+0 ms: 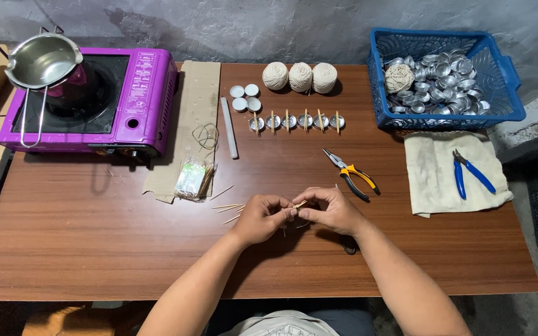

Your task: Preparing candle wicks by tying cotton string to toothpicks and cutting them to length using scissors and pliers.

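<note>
Wooden stick — pinched between fingers

Bare forearms, no sleeves; light shirt.

Single view, worn on the head, looking steeply down from above the near edge of the bench. Facing forward toward the grey wall at the far side. Close enough to take in nearly the whole benchtop, forearms entering from below.
</note>
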